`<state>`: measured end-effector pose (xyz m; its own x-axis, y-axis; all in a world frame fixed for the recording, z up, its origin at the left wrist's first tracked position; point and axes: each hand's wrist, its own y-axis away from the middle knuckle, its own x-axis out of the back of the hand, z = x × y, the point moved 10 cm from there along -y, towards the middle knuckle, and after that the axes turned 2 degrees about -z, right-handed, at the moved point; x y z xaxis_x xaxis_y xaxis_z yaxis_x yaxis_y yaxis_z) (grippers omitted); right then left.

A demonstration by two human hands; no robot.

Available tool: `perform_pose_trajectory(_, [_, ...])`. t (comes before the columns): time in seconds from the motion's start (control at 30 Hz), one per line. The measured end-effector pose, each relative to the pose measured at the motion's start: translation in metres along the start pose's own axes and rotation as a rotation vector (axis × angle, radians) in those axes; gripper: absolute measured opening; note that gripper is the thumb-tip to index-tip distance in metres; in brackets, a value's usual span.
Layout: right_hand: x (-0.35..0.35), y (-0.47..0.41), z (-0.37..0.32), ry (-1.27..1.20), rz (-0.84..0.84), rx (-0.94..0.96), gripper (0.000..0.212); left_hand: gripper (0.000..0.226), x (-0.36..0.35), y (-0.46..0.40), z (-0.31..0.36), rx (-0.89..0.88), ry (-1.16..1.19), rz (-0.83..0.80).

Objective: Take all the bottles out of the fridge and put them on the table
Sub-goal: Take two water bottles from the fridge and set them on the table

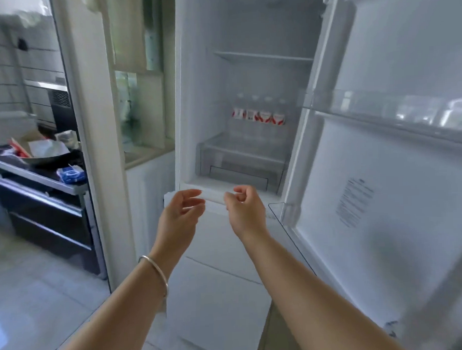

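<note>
The white fridge [187,102] stands open in front of me. Several clear bottles [259,116] with red and white labels stand in a row at the back of a lower shelf, above a clear drawer [239,158]. My left hand [182,214], with a silver bangle on its wrist, is raised below the fridge opening, fingers apart and empty. To its right, my right hand [246,208] has loosely curled fingers and holds nothing. Both hands are well short of the bottles. No table is in view.
The fridge door [399,167] is swung open on the right, with a clear door shelf [407,111] sticking out. An upper glass shelf [264,57] is bare. On the left, a kitchen counter [39,178] holds a wok and packets. The floor is pale tile.
</note>
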<state>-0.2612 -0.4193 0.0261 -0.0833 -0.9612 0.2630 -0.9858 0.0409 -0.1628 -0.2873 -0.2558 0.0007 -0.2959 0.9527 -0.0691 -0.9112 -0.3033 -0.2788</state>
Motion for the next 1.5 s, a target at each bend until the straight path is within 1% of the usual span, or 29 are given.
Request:
perform_pose_trajectory(0.1, [-0.023, -0.07, 0.004, -0.014, 0.039, -0.04, 0.026, 0.027, 0.002, -0.067, -0.014, 0.022, -0.001, 0.015])
perform_pose_trajectory(0.33, [-0.056, -0.206, 0.007, 0.014, 0.105, -0.054, 0.028, 0.021, -0.01, -0.205, -0.027, 0.008, -0.022, -0.023])
perform_pose_trajectory(0.47, [-0.063, -0.274, 0.018, 0.045, 0.158, -0.051, 0.03, 0.022, -0.029, -0.279, -0.045, -0.007, 0.006, -0.095])
perform_pose_trajectory(0.63, [-0.07, -0.352, 0.029, 0.079, 0.298, -0.051, 0.033, 0.025, -0.058, -0.378, -0.074, -0.017, 0.036, -0.19])
perform_pose_trajectory(0.77, [-0.07, -0.407, 0.037, 0.096, 0.419, -0.102, 0.034, 0.024, -0.085, -0.449, -0.097, 0.001, 0.02, -0.27])
perform_pose_trajectory(0.93, [-0.07, -0.468, 0.048, 0.111, 0.441, -0.123, 0.035, 0.024, -0.124, -0.516, -0.114, 0.032, 0.067, -0.289])
perform_pose_trajectory(1.07, [-0.065, -0.511, 0.061, 0.092, 0.453, -0.127, 0.041, 0.026, -0.164, -0.539, -0.132, 0.047, 0.107, -0.372])
perform_pose_trajectory(1.23, [-0.062, -0.56, 0.074, 0.094, 0.394, -0.13, 0.052, 0.03, -0.19, -0.574, -0.151, 0.093, 0.124, -0.312])
perform_pose_trajectory(1.4, [-0.054, -0.613, 0.077, 0.065, 0.368, -0.073, 0.061, 0.028, -0.198, -0.617, -0.168, 0.097, 0.143, -0.152])
perform_pose_trajectory(1.5, [-0.049, -0.636, 0.073, 0.071, 0.398, -0.019, 0.067, 0.026, -0.2, -0.639, -0.173, 0.074, 0.11, -0.055])
